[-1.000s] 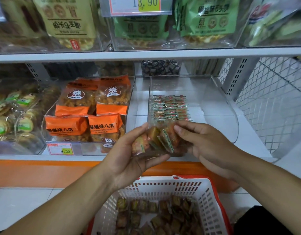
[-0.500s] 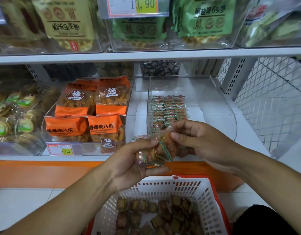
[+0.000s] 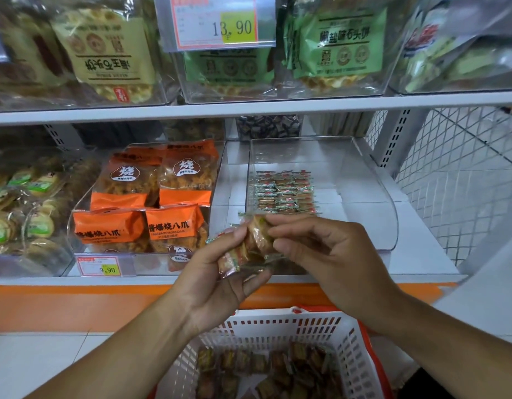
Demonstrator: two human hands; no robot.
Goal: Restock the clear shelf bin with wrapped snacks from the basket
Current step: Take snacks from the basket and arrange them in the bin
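Price tags: 13.90 (image 3: 218, 24), 9.90 (image 3: 100, 265)
Clear bin (image 3: 364, 180): wrapped snack rows (image 3: 285, 192)
Hands: left hand (image 3: 220, 280), right hand (image 3: 332, 254) grip a snack bunch (image 3: 249, 246) before the bin
Basket (image 3: 280, 326): more snacks

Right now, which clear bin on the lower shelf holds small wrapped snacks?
The right bin, behind both hands: small snacks in neat rows. The left bin holds big orange bags.

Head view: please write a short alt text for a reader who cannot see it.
Left hand and right hand hold small clear-wrapped snacks before a clear plastic shelf bin, above a white slatted basket.
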